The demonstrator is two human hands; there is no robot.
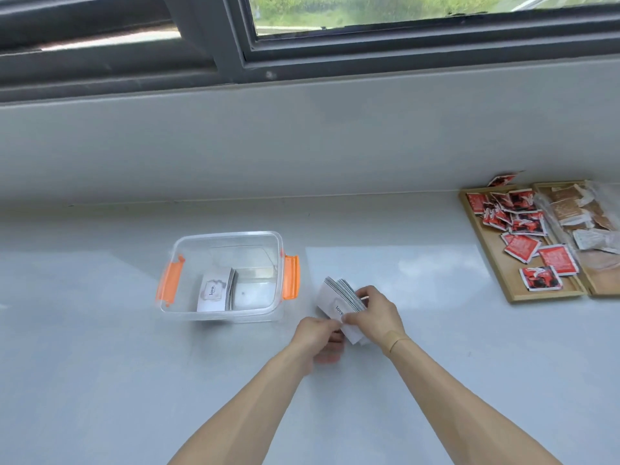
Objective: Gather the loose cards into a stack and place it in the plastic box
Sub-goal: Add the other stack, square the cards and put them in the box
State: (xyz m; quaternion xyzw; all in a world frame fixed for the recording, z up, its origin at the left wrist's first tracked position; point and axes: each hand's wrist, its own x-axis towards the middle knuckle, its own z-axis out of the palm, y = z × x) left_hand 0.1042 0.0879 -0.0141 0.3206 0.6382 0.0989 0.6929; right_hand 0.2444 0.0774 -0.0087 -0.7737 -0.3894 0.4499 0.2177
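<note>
Clear rectangular plastic box (225, 245) has orange side latches (291, 277). White paper cards (337, 302), black "love" print, dark-striped edges. Pale wooden tray (493, 260) holds red-black-white sachets (521, 236) and brown ones (570, 209). Light grey glossy counter (100, 364).

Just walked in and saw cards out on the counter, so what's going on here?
A person is squaring up a bundle of white cards with both hands: the left hand pinches the near end, and the right hand closes over the far edge. The bundle is just right of the clear plastic box, not yet in it. Another stack already sits inside the box.
</note>
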